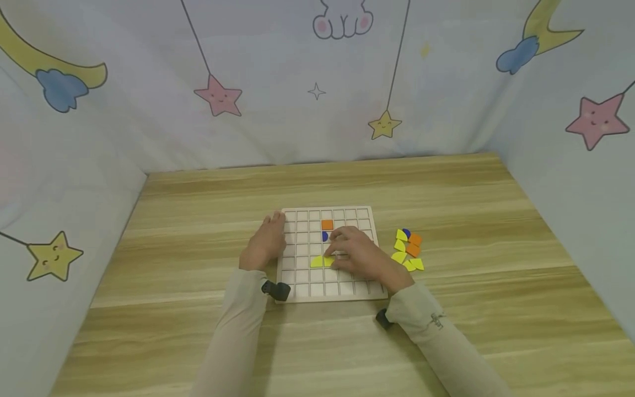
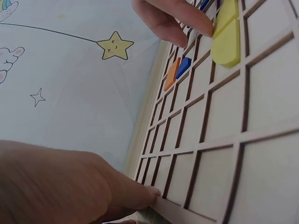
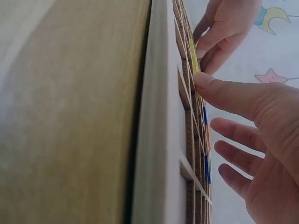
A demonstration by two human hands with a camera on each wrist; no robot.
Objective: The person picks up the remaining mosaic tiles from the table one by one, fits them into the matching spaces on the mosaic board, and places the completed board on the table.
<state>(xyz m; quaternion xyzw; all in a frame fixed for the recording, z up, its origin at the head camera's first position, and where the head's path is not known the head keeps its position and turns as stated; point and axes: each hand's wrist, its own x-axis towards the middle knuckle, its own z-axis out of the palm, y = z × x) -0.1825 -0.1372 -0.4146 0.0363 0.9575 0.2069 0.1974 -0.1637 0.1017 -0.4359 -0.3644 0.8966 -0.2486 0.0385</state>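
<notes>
A pale wooden grid board [image 1: 302, 289] lies on the table. My left hand [image 1: 265, 242] rests along its left edge, the thumb [image 2: 145, 193] touching the rim in the left wrist view. Over the middle of the board, my right hand [image 1: 362, 256] pinches a yellow rounded tile [image 1: 328, 261] between thumb and index finger; its other fingers are spread. Beside that tile sits a yellow quarter-circle tile [image 1: 316, 262]. An orange square tile [image 1: 327, 225] and a blue rounded tile [image 1: 324, 236] lie farther back. Another blue tile [image 3: 207, 168] shows in the right wrist view.
To the right of the board is a loose group of several yellow tiles [image 1: 399, 257], orange tiles [image 1: 413, 250] and a blue tile [image 1: 407, 233]. The wood-patterned table [image 1: 471, 231] is bounded by a printed cloth [image 1: 297, 132] at the back and sides.
</notes>
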